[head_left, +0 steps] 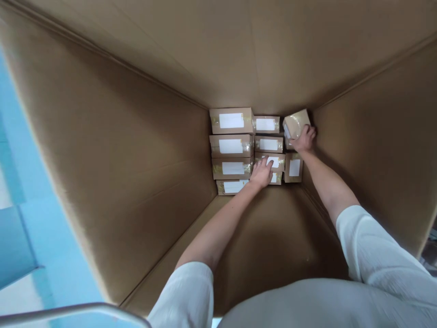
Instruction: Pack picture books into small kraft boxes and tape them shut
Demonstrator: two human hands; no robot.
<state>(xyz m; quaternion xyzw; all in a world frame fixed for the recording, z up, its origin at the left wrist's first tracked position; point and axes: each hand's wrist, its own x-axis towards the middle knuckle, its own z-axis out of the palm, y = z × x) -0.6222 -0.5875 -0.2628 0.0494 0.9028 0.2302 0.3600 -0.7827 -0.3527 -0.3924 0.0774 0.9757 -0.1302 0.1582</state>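
Both my arms reach down into a deep, large cardboard box [136, 155]. My right hand [305, 139] grips a small taped cardboard box [296, 122], tilted in the far right corner; its fingers wrap the near right edge. Part of another carton shows beneath it. My left hand [262, 173] rests with fingers spread on a small labelled carton [280, 160] in the middle column, holding nothing. Just right of that hand, a carton with a white label [294, 168] lies against the right side.
Larger labelled cartons [231, 146] form a column along the left. Smaller cartons [268, 144] line the middle. The big box's tall walls [378, 136] surround my arms. Outside, a blue floor [51, 218] shows at left, and a pale metal bar [85, 310] crosses the lower left.
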